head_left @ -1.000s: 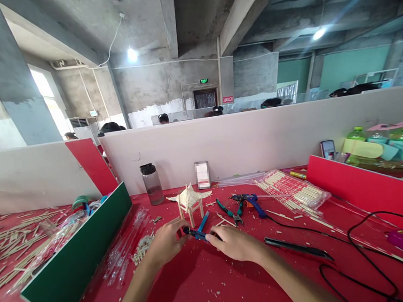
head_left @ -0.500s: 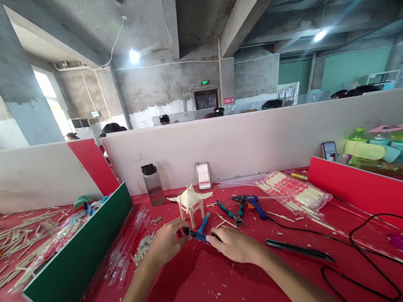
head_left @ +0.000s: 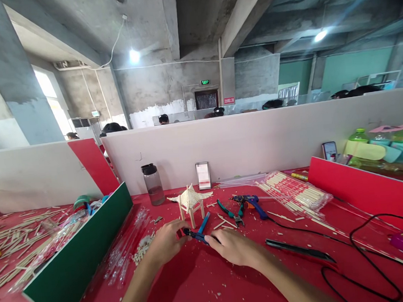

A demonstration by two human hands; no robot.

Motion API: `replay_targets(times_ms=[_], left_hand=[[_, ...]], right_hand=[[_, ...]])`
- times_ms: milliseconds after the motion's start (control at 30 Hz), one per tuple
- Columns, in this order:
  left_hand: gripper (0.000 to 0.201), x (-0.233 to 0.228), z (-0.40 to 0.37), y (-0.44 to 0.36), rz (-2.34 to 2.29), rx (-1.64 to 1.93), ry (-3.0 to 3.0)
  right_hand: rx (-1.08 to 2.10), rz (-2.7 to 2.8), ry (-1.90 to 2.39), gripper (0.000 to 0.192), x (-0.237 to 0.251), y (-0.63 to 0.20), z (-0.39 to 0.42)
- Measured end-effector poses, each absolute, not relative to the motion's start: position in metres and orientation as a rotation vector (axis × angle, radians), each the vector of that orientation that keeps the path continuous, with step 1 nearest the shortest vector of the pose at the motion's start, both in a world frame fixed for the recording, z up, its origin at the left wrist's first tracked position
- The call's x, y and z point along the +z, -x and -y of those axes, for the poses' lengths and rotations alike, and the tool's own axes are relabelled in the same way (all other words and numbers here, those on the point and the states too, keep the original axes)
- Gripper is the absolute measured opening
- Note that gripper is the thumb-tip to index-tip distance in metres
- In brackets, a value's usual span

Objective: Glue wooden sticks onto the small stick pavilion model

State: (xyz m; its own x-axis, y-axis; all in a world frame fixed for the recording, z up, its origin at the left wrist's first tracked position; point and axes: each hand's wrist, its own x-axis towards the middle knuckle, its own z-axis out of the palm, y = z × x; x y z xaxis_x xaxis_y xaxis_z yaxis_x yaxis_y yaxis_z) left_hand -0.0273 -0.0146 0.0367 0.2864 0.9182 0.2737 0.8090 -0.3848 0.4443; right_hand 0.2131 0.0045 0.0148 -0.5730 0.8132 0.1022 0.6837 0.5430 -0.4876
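My right hand point(head_left: 233, 246) is closed round the handles of blue-handled pliers point(head_left: 199, 236), which point left. At their dark jaws, my left hand point(head_left: 169, 241) has its fingers curled together; what they pinch, if anything, is too small to make out. Just beyond the pliers stands a small pavilion model point(head_left: 190, 200) of pale wooden sticks, upright on its legs under a flared roof. To the left of my left hand lies a heap of short stick offcuts point(head_left: 143, 249).
Green-handled cutters point(head_left: 238, 219), a blue glue gun point(head_left: 250, 201) with a black cord, and a bag of sticks point(head_left: 295, 190) lie to the right. Nearer is a black utility knife point(head_left: 300, 250). A bottle point(head_left: 153, 185) and phone point(head_left: 203, 175) stand behind. A green divider point(head_left: 83, 255) borders the left.
Almost nothing differs. The right hand and the pliers have shifted very slightly; the left hand stays at the jaws.
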Motion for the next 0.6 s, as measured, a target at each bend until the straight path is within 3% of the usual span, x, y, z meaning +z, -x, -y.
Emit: replay_targets(times_ms=[200,600], left_hand=[[0.031,0.039,0.016,0.03,-1.618,0.744,-2.328],[0.02,0.041,0.011,0.038,-1.6,0.698,-2.355]], right_hand=[[0.417,2.494,1.294,0.066,0.016,-0.207,0.0],[0.233,2.513,1.323,0.072,0.007,-0.197,0.001]])
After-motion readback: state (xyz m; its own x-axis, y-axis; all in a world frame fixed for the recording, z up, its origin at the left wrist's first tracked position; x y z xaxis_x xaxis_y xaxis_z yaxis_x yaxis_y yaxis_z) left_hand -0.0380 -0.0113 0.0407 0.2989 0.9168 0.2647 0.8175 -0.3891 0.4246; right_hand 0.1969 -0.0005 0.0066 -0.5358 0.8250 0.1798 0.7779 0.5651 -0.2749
